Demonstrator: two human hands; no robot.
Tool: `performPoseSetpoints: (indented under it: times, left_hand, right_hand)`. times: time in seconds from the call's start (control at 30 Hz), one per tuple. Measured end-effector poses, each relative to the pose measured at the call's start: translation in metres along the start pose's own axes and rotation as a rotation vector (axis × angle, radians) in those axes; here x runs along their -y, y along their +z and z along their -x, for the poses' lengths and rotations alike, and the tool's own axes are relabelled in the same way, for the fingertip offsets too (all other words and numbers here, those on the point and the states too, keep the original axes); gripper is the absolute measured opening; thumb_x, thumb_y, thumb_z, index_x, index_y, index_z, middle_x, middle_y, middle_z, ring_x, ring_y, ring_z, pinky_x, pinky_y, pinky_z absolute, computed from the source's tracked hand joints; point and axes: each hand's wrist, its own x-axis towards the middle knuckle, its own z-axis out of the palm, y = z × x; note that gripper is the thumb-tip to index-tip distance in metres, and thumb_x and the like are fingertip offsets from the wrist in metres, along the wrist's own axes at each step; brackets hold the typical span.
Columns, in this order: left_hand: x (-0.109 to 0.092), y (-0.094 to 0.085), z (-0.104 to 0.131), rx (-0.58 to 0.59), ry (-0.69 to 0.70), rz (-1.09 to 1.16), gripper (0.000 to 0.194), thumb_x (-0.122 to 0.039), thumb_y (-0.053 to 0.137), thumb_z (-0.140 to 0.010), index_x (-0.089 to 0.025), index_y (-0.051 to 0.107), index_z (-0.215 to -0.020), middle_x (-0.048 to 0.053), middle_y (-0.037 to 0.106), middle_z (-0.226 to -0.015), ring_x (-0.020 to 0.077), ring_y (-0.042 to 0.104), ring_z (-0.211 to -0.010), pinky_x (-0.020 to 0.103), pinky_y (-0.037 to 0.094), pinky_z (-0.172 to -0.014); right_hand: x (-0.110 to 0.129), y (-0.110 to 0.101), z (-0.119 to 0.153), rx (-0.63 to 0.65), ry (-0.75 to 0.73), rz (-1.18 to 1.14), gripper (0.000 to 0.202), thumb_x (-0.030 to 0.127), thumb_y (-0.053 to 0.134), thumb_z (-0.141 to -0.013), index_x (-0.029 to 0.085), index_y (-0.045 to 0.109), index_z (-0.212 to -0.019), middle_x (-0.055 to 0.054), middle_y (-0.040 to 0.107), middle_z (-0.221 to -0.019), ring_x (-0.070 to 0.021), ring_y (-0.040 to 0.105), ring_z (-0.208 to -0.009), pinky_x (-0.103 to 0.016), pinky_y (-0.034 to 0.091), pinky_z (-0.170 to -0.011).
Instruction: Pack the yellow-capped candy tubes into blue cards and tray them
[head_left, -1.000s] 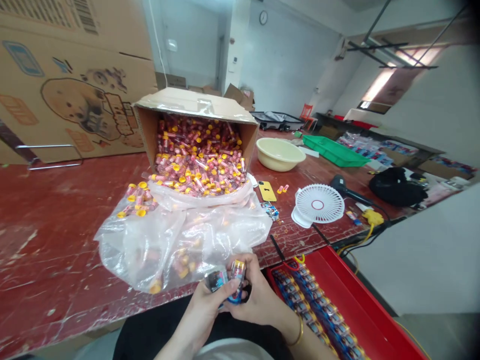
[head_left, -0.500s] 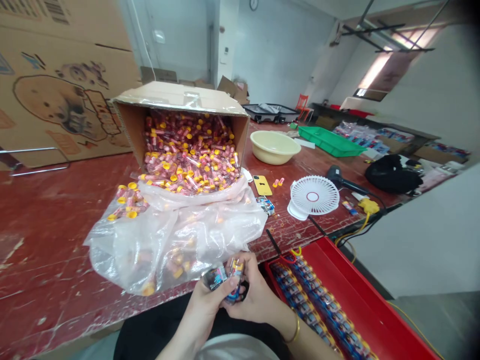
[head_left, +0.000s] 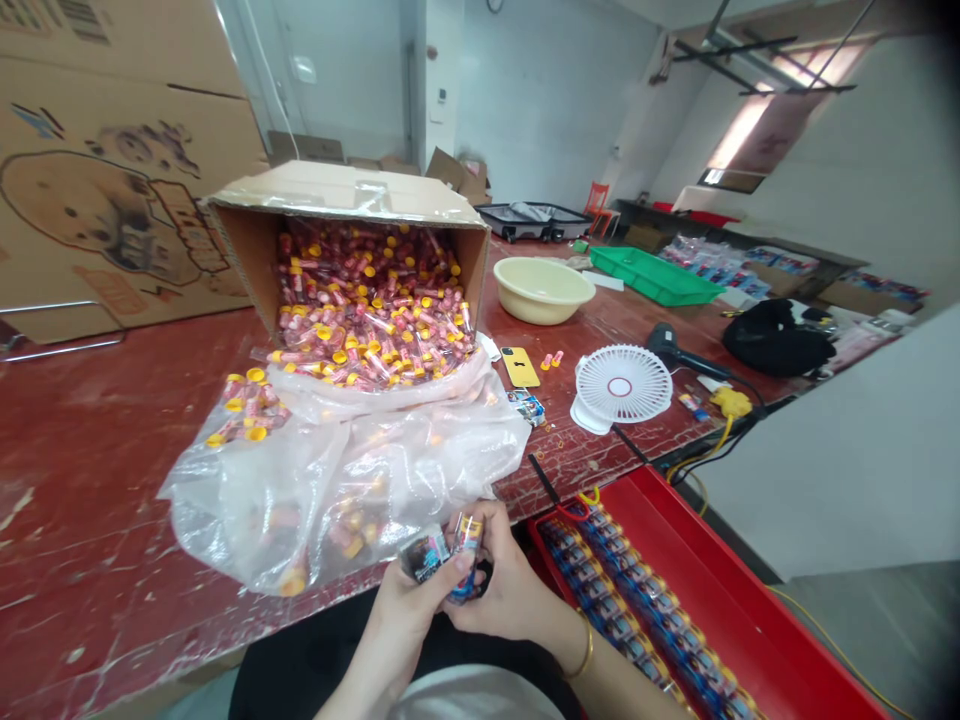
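My left hand (head_left: 405,610) is closed on a small dark printed packet (head_left: 426,555), its thumb laid across toward the other hand. My right hand (head_left: 499,585) has its fingers wrapped round a small clear tube with a yellow and blue label (head_left: 468,538). Both hands touch each other over my lap, and the fingers partly hide the two items. Just beyond them a clear plastic bag (head_left: 337,490) spreads from an open cardboard box (head_left: 247,270) on its side. Heaped in that box are many small pink tubes with yellow caps (head_left: 375,320).
On my right, a red tray (head_left: 742,590) holds rows of blue and yellow items (head_left: 637,590). Across the red table (head_left: 90,480) are a cream basin (head_left: 544,290), yellow phone (head_left: 520,368), white fan (head_left: 622,385), black scanner-like device (head_left: 675,350) and green tray (head_left: 652,275).
The view has shifted slightly, so the table and its objects sit a little further left and higher. Both hands keep the same grip.
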Motion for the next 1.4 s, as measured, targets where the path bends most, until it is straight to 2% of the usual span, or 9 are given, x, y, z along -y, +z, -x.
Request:
performPoseSetpoints:
  times: [0.27, 0.4, 0.5, 0.67, 0.97, 1.1, 1.2, 1.3, 1.4]
  left_hand:
    - [0.001, 0.002, -0.002, 0.004, -0.065, -0.057, 0.047, -0.041, 0.080, -0.061, -0.018, 0.070, -0.100, 0.009, 0.076, -0.094, 0.0306, 0.068, -0.093, 0.035, 0.057, -0.071]
    - [0.002, 0.005, -0.005, 0.039, -0.191, -0.001, 0.048, -0.044, 0.071, -0.069, -0.021, 0.063, -0.111, 0.010, 0.072, -0.109, 0.0349, 0.062, -0.107, 0.042, 0.059, -0.070]
    - [0.007, 0.009, -0.007, 0.074, -0.217, -0.054, 0.046, -0.042, 0.069, -0.070, -0.018, 0.063, -0.108, 0.013, 0.074, -0.103, 0.0355, 0.065, -0.101, 0.043, 0.059, -0.068]
    - [0.014, 0.017, -0.012, 0.039, -0.208, -0.174, 0.048, -0.039, 0.074, -0.066, -0.017, 0.062, -0.106, 0.014, 0.076, -0.095, 0.0347, 0.069, -0.092, 0.040, 0.059, -0.060]
    - [0.007, 0.015, -0.014, 0.024, -0.189, -0.124, 0.042, -0.039, 0.072, -0.068, -0.017, 0.065, -0.103, 0.013, 0.076, -0.100, 0.0346, 0.067, -0.098, 0.041, 0.059, -0.065]
    - [0.004, 0.009, -0.013, -0.001, -0.160, -0.131, 0.040, -0.039, 0.075, -0.066, -0.017, 0.068, -0.097, 0.012, 0.076, -0.099, 0.0334, 0.068, -0.095, 0.037, 0.059, -0.062]
    - [0.004, -0.001, -0.015, -0.050, -0.090, -0.147, 0.043, -0.042, 0.079, -0.059, -0.013, 0.070, -0.090, 0.014, 0.077, -0.088, 0.0316, 0.070, -0.083, 0.035, 0.058, -0.057]
    - [0.003, -0.015, -0.018, -0.108, -0.010, -0.125, 0.047, -0.045, 0.082, -0.053, -0.012, 0.069, -0.084, 0.011, 0.075, -0.076, 0.0279, 0.069, -0.071, 0.033, 0.057, -0.052]
    - [-0.001, -0.029, -0.019, -0.176, 0.016, -0.073, 0.051, -0.046, 0.086, -0.043, -0.013, 0.068, -0.078, 0.005, 0.070, -0.059, 0.0228, 0.065, -0.058, 0.033, 0.056, -0.048]
  right_hand:
    - [0.012, -0.018, 0.005, -0.012, 0.007, 0.046, 0.067, 0.015, 0.075, -0.058, 0.026, 0.032, -0.109, -0.005, 0.050, -0.110, -0.0193, 0.056, -0.096, -0.035, 0.048, -0.083]
    - [-0.009, -0.094, 0.036, -0.455, -0.051, 0.326, 0.066, 0.027, 0.077, -0.060, 0.025, 0.032, -0.109, -0.010, 0.041, -0.124, -0.0239, 0.048, -0.112, -0.041, 0.040, -0.096]
    - [-0.053, -0.167, 0.071, -0.793, 0.294, 0.642, 0.064, 0.043, 0.070, -0.065, 0.022, 0.032, -0.112, -0.010, 0.042, -0.120, -0.0239, 0.047, -0.108, -0.041, 0.040, -0.094]
    - [-0.140, -0.223, 0.089, -0.867, 0.631, 0.786, 0.057, 0.038, 0.077, -0.046, 0.020, 0.043, -0.089, -0.012, 0.049, -0.105, -0.0359, 0.044, -0.107, -0.050, 0.035, -0.089]
    - [-0.185, -0.220, 0.068, -0.846, 0.713, 0.897, 0.074, 0.044, 0.080, -0.040, 0.018, 0.046, -0.101, -0.020, 0.043, -0.128, -0.0401, 0.034, -0.124, -0.051, 0.030, -0.095]
    - [-0.145, -0.207, 0.075, -0.870, 0.566, 0.967, 0.070, 0.048, 0.070, -0.057, 0.016, 0.041, -0.112, -0.023, 0.039, -0.131, -0.0391, 0.034, -0.125, -0.053, 0.029, -0.098]
    - [-0.096, -0.177, 0.054, -0.845, 0.134, 0.987, 0.047, 0.040, 0.063, -0.071, 0.017, 0.043, -0.107, -0.020, 0.044, -0.126, -0.0344, 0.042, -0.119, -0.053, 0.031, -0.098]
    - [-0.045, -0.134, 0.001, -0.749, -0.358, 0.900, 0.032, 0.026, 0.064, -0.074, 0.019, 0.048, -0.101, -0.016, 0.049, -0.121, -0.0308, 0.048, -0.113, -0.051, 0.035, -0.096]
    - [-0.010, -0.085, -0.084, -0.514, -0.442, 0.720, 0.021, 0.019, 0.058, -0.077, 0.020, 0.051, -0.097, -0.011, 0.054, -0.114, -0.0271, 0.049, -0.112, -0.048, 0.035, -0.097]
